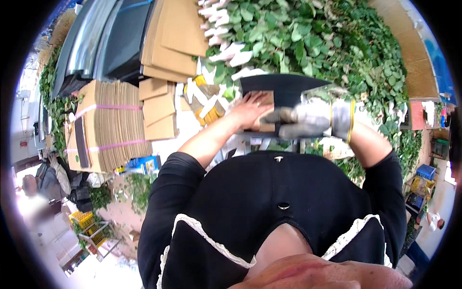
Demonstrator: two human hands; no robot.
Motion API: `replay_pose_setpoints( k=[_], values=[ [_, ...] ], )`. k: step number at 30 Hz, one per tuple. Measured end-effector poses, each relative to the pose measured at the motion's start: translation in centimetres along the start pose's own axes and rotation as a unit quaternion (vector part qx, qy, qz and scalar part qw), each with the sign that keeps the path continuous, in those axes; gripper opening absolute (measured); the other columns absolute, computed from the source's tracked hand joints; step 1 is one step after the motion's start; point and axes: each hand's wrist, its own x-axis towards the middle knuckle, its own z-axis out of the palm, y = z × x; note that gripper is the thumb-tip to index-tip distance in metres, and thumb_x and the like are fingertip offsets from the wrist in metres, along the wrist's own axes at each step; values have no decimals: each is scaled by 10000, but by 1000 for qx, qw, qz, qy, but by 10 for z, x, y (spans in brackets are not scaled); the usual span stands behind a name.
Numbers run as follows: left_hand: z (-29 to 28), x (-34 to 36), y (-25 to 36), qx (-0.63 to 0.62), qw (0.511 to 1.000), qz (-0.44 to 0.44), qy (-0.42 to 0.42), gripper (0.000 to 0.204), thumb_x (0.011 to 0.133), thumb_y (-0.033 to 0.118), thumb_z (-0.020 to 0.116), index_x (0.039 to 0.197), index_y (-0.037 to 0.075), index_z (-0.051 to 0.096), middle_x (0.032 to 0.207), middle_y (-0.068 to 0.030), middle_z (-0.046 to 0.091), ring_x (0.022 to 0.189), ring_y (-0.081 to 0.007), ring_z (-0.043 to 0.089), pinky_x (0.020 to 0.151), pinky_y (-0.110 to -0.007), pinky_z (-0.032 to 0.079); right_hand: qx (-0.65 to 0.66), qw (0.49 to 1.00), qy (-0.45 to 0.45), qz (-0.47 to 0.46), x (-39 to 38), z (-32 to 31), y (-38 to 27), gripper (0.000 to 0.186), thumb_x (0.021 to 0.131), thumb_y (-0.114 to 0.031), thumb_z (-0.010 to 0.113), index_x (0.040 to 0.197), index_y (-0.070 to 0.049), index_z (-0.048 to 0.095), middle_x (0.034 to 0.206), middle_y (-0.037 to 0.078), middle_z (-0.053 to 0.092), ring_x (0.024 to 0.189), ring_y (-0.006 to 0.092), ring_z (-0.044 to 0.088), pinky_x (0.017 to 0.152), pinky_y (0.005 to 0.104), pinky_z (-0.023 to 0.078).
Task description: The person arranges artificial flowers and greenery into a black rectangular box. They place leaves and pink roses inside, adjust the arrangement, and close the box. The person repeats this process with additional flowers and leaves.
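My bare left hand (pixel 253 110) lies flat with fingers spread on a small piece of brown cardboard (pixel 266 127), which rests on a black sheet (pixel 284 85). My right hand (pixel 308 119) wears a grey work glove with a yellow-edged cuff and reaches over the sheet toward the cardboard. Motion smears its fingers, so whether they grip anything does not show. Some clear plastic (pixel 325 92) shows just beyond the glove. To the left of my left hand lies a yellow and grey work glove (pixel 208 113) with white strips across it.
Leafy green stems (pixel 317 38) with white-wrapped ends cover the far side. At left are cardboard sheets (pixel 180 29), dark sleeves (pixel 122 38) and a strapped cardboard stack (pixel 113 125). One person (pixel 48 183) is at far left, another (pixel 435 221) at far right. Crates (pixel 421 185) stand right.
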Motion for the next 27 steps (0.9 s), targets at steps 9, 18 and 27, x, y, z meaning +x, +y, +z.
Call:
replay_pose_setpoints(
  k=[9, 18, 27],
  values=[
    [13, 12, 1, -61, 998, 7, -11, 906, 704, 487, 770, 1457, 169, 378, 1541, -264, 185, 1436, -435, 149, 1173, -465, 178, -118, 975, 180, -58, -11, 43, 23, 296, 819, -192, 612, 1078, -50, 606, 927, 157, 648, 823, 331, 652, 725, 410, 523],
    [53, 31, 27, 29, 979, -28, 199, 736, 786, 457, 618, 1377, 53, 447, 1451, -156, 365, 1371, -349, 264, 1093, -641, 180, -238, 961, 8, 139, 49, -75, 34, 316, 890, -352, 566, 943, -56, 660, 855, 169, 673, 807, 329, 666, 686, 429, 530],
    [65, 33, 11, 168, 961, -33, 215, 501, 870, 315, 507, 1334, 127, 494, 1410, -69, 445, 1283, -291, 380, 1041, -559, 322, -566, 765, 112, 286, 174, -293, 136, 182, 857, -211, 571, 942, -94, 682, 986, 52, 693, 867, 222, 658, 790, 333, 530]
  ],
)
